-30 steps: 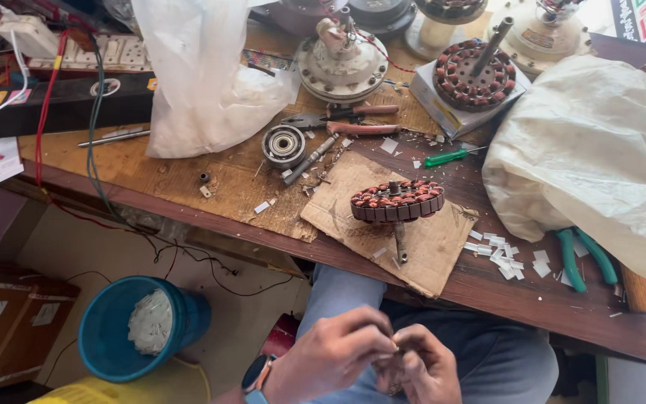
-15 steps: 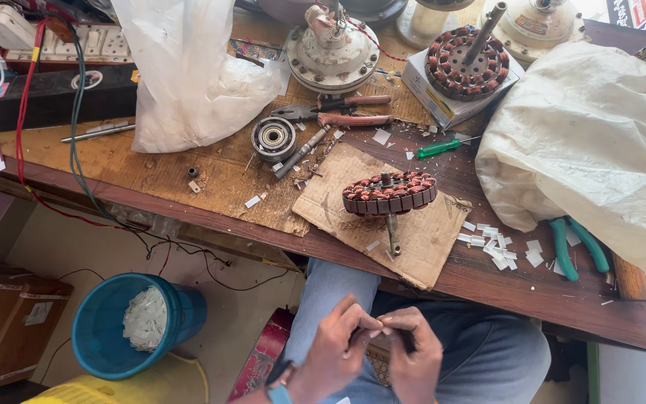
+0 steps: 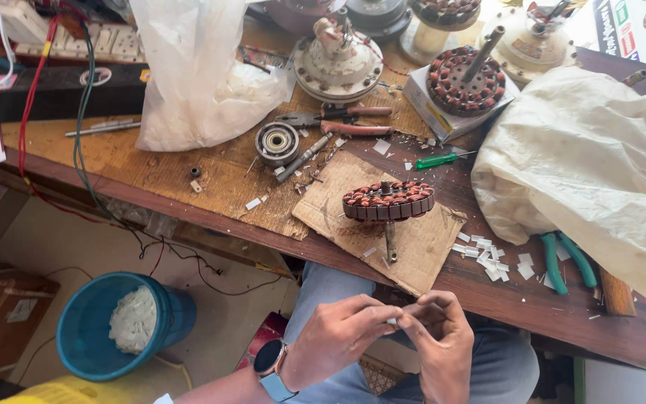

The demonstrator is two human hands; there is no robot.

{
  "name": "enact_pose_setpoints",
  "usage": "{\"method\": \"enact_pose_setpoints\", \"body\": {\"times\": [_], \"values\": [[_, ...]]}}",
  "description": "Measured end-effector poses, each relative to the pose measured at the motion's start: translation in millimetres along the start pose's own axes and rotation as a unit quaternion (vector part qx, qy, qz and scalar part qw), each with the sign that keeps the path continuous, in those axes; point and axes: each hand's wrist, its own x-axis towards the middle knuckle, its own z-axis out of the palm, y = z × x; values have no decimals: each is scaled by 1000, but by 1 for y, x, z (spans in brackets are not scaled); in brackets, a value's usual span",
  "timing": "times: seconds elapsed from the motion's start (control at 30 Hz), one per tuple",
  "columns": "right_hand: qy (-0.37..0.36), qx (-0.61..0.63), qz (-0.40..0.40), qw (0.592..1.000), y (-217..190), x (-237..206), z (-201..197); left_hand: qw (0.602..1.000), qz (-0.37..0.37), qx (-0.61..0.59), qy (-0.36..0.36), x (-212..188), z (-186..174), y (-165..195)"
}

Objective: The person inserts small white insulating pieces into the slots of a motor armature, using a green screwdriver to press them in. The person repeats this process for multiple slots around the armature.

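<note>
My left hand (image 3: 342, 334) and my right hand (image 3: 437, 333) meet over my lap, below the workbench edge. Both pinch a small white slip (image 3: 392, 321) between the fingertips. A watch sits on my left wrist. Above them, on a piece of cardboard (image 3: 413, 241), lies a round stator (image 3: 388, 199) with copper windings and a shaft pointing toward me. Several white slips (image 3: 487, 254) lie scattered on the bench to the right of the cardboard.
A wooden workbench (image 3: 188, 187) holds a second wound stator (image 3: 463, 79) on a box, a bearing (image 3: 277, 142), pliers (image 3: 345, 120), a green screwdriver (image 3: 437, 160), green-handled cutters (image 3: 566, 260) and two plastic bags (image 3: 592, 164). A blue bucket (image 3: 91, 322) stands on the floor at left.
The view has shifted slightly. My hands stay together over my lap, and the fingers have worked the small white slip between them.
</note>
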Motion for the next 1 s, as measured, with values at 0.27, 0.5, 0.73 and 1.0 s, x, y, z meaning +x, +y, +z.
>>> {"method": "enact_pose_setpoints", "body": {"times": [0.27, 0.5, 0.73, 1.0], "values": [[-52, 58, 23, 997, 7, -4, -13, 1000, 16, -2, -22, -15, 9, -20], [-79, -302, -238, 920, 4, -3, -5, 893, -298, -319, -111, 1, 10, -39], [25, -46, -298, 953, -5, 10, -13, 991, -77, -93, -59, 39, -4, -4], [66, 138, -360, 920, -38, 45, -18, 946, 230, 201, 108, 123, -31, -41]]}}
